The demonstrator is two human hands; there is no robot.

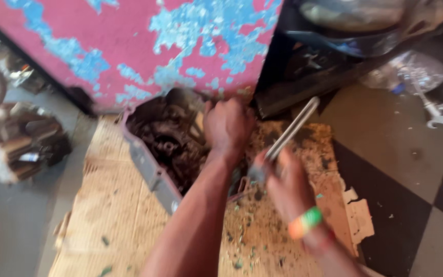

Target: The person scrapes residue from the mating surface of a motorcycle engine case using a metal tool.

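Bracing greasy engine casing [155,149] at cardboard sheet's [114,215] far edge — left hand [227,125] clenched on its rim. Gripping metal rod [290,131] in right hand [288,187] — casing open, innards exposed, looking mid-job.

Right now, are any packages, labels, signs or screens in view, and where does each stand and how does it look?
No labels, signs or screens show.
Clear plastic bag: crumpled on the floor at upper right, see-through.
Cardboard sheet: flat on the floor under the hands, tan, torn edges, stained.
Both are blurred; no print can be made out.
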